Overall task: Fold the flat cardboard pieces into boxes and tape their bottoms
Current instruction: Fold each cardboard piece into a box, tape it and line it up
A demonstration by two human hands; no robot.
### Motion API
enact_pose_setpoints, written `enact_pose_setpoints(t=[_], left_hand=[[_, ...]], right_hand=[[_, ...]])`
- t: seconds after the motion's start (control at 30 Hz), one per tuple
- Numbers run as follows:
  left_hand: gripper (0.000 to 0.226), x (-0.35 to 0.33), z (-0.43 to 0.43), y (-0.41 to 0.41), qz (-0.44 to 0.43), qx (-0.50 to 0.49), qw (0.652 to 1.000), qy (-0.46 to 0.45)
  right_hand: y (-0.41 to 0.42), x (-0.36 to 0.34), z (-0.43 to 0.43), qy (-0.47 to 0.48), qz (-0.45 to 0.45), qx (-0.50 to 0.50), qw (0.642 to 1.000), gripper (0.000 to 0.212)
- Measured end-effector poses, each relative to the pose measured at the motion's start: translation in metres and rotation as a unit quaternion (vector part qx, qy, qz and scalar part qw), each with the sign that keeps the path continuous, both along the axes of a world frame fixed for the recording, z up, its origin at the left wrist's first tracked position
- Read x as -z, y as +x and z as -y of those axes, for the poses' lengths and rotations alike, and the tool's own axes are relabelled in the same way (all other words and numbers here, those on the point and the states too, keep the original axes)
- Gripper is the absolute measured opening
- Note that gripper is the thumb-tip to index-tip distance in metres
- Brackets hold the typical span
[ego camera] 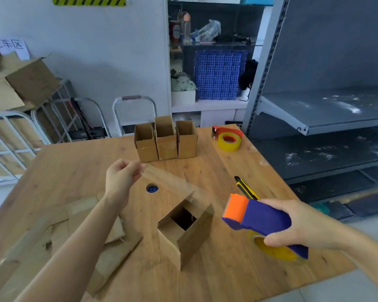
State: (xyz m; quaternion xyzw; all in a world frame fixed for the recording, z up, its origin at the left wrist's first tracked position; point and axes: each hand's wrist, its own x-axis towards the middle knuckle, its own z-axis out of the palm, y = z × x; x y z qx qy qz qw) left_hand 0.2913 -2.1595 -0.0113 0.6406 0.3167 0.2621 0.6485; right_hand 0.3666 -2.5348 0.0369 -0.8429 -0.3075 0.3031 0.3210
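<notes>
A box [184, 233] stands near the middle of the bench [79, 171], its flaps partly raised over a dark hollow. Three boxes [165, 140] stand side by side and touching at the far edge, tops open, showing only their own walls. Flat cardboard pieces [59, 227] lie by the near left edge. The left hand [121, 177] pinches the end of a tape strip [168, 182] stretched above the box. The right hand [303, 225] grips the tape dispenser [258, 216] over the right edge. A utility knife [246, 188] lies just beyond it, and a second dispenser [228, 138] sits at the far right corner. Bare wood runs between the box and the three boxes.
</notes>
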Motion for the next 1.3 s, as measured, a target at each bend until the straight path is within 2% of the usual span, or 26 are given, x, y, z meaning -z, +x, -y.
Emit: enact_pose_setpoints(t=[0.17, 0.4, 0.53, 0.6, 0.77, 0.83, 0.93, 1.07, 1.23, 1.3], left_hand=[[0.014, 0.017, 0.012, -0.002, 0.006, 0.064, 0.996, -0.058], [0.013, 0.048, 0.021, -0.009, 0.011, 0.073, 0.982, -0.175], [0.017, 0.059, 0.026, -0.009, 0.009, 0.081, 0.977, -0.197], [0.017, 0.068, 0.028, -0.008, -0.018, 0.083, 0.976, -0.199], [0.022, 0.101, 0.041, -0.011, -0.159, 0.111, 0.967, -0.162], [0.025, 0.106, 0.047, -0.013, -0.180, 0.127, 0.959, -0.177], [0.028, 0.107, 0.048, -0.014, -0.163, 0.129, 0.957, -0.202], [0.022, 0.094, 0.040, -0.011, -0.130, 0.038, 0.982, -0.129], [0.018, 0.076, 0.032, -0.008, -0.067, -0.017, 0.985, -0.156], [0.016, 0.073, 0.030, -0.008, -0.059, -0.032, 0.989, -0.133]], right_hand=[[-0.013, 0.014, 0.009, -0.008, -0.042, 0.014, 0.999, 0.055], [-0.026, 0.021, 0.028, 0.010, -0.090, 0.052, 0.994, 0.062], [-0.034, 0.026, 0.035, 0.010, -0.098, 0.069, 0.993, 0.065], [-0.037, 0.032, 0.036, 0.009, -0.097, 0.074, 0.993, 0.062], [-0.043, 0.058, 0.027, -0.001, -0.098, 0.088, 0.991, 0.052], [-0.043, 0.074, 0.024, -0.010, -0.092, 0.089, 0.992, 0.051], [-0.045, 0.090, 0.023, -0.007, -0.091, 0.095, 0.991, 0.053], [-0.041, 0.092, 0.020, 0.010, -0.078, 0.101, 0.992, 0.059], [-0.019, 0.091, 0.009, -0.010, -0.022, 0.080, 0.997, 0.065], [-0.008, 0.092, 0.003, -0.022, -0.005, 0.068, 0.997, 0.067]])
